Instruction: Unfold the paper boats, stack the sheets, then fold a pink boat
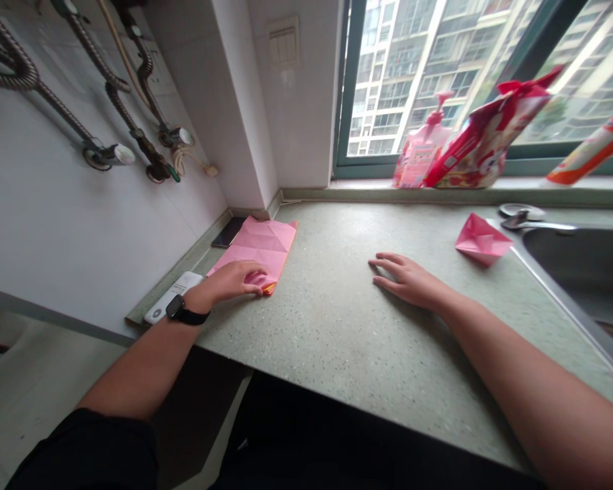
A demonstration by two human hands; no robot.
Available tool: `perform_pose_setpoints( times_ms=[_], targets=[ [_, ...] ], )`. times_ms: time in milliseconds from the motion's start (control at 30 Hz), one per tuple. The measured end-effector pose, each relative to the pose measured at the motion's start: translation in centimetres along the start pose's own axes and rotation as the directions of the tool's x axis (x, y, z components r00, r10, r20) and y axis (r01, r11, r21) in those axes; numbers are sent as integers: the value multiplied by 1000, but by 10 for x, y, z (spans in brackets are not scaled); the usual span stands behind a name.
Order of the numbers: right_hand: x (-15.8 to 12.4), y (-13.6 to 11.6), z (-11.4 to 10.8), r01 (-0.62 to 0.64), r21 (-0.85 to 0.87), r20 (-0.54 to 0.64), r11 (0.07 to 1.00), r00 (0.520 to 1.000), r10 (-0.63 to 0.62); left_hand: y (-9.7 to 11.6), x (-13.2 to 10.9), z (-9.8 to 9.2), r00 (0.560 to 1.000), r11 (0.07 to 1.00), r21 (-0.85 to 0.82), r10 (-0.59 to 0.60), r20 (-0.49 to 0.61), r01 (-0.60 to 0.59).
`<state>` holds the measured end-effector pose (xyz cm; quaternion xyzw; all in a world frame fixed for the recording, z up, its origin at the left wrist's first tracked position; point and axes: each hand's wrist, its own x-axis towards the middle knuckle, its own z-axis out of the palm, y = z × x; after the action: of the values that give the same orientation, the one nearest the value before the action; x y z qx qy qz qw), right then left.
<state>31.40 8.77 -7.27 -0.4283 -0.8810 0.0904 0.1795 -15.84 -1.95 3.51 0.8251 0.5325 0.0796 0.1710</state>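
Note:
Pink creased paper sheets [265, 238], with orange showing along the right edge, lie at the left of the speckled counter [327, 327]. My left hand [238, 280], with a black watch on its wrist, is at the near corner of the sheets; thumb and fingers pinch that corner, where a bit of orange and yellow shows. My right hand [401, 278] rests palm down on the counter, fingers spread, holding nothing. Beyond it to the right sits a folded pink paper piece [483, 239], near the sink and apart from my hand.
A dark phone [229, 232] and a white device [176, 294] lie along the left wall. A metal sink [582, 255] is at the right. A pink pump bottle [421, 153], a red bag [483, 139] and an orange-white tube [590, 150] stand on the windowsill.

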Motion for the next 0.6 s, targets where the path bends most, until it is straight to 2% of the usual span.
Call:
perform_pose_setpoints(
  times_ms=[267,467,600],
  targets=[
    [1,-4,-3,8,-10,13,1000,1000,-8,-19,4,6,999,996,-81,-39,-26,36],
    [1,-2,-2,10,-2,4,1000,1000,-10,-5,4,9,995,999,-6,-33,-90,32],
    [1,0,0,12,-7,5,1000,1000,-12,9,0,-5,966,992,39,-112,-233,124]
  ],
)
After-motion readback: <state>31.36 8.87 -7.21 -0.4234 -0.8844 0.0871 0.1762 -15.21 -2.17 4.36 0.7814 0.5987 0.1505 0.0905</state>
